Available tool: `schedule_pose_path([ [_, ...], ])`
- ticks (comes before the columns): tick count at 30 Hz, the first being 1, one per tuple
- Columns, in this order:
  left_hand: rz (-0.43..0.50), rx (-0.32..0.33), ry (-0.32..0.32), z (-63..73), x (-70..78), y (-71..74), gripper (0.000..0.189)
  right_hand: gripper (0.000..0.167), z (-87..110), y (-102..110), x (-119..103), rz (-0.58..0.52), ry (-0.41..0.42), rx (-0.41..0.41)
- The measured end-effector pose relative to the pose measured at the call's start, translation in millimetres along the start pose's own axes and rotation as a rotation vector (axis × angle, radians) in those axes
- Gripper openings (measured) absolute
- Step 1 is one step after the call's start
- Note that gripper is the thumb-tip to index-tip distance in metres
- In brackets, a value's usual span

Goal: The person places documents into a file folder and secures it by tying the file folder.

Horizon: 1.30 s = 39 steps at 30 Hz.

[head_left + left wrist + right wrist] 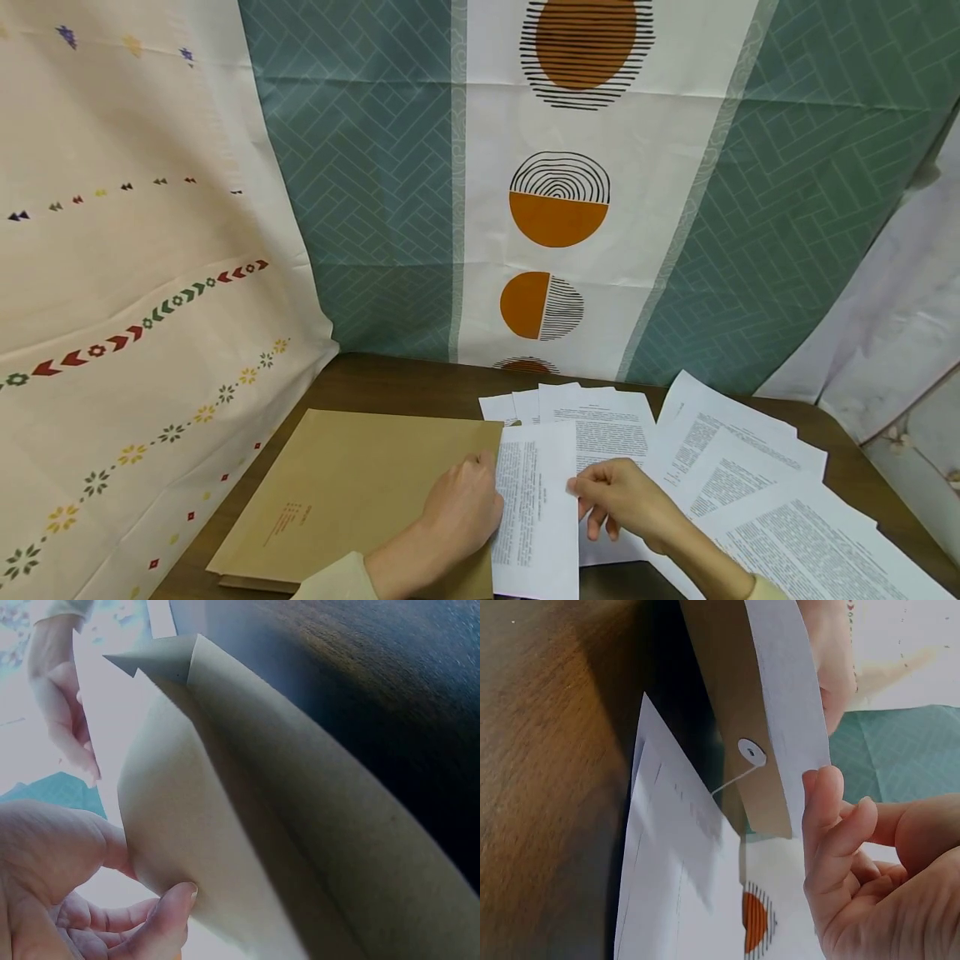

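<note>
A brown paper document envelope (367,467) lies at the left, with small red print on its face. My left hand (463,504) pinches the envelope's upper panel at its right edge. In the left wrist view the envelope's mouth (277,847) gapes, and thumb and finger of the left hand (90,900) hold the panel's rim. My right hand (626,504) pinches the right edge of a printed sheet (538,517) between thumb and finger. That sheet's left side runs along the envelope's right edge. A white button (751,752) with string shows on the envelope's underside in the right wrist view.
Several printed pages (600,425) overlap behind the held sheet. More printed pages (810,533) fan out at the right on the dark wooden table (390,383). A patterned curtain (375,208) hangs behind the table, and a cream cloth (150,300) hangs at the left.
</note>
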<state>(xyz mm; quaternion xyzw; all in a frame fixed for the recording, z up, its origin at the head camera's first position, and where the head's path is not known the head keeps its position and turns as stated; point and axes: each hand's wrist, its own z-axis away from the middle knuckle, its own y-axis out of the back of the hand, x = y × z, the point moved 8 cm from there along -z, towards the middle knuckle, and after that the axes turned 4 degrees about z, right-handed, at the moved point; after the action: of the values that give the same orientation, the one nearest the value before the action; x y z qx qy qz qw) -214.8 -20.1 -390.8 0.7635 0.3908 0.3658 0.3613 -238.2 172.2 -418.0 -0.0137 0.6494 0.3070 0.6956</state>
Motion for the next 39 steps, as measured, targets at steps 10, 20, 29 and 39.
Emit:
schedule_pose_path([
  [10,-0.001,-0.004,0.005,-0.9,0.5,-1.5,0.014,0.022,-9.5,-12.4,-1.1,-0.052,0.024,0.034],
  [20,-0.022,0.004,0.006,0.5,1.5,-1.9,0.016,0.024,-14.0,-19.7,-2.9,-0.065,0.007,0.051],
  [29,-0.032,0.019,0.0,0.1,2.6,-1.8,0.017,0.023,-19.4,-21.9,-1.8,-0.029,0.006,0.091],
  [39,-0.047,0.048,-0.012,-0.2,3.8,0.8,0.021,0.02,-28.6,-31.7,-12.1,-0.021,0.025,0.093],
])
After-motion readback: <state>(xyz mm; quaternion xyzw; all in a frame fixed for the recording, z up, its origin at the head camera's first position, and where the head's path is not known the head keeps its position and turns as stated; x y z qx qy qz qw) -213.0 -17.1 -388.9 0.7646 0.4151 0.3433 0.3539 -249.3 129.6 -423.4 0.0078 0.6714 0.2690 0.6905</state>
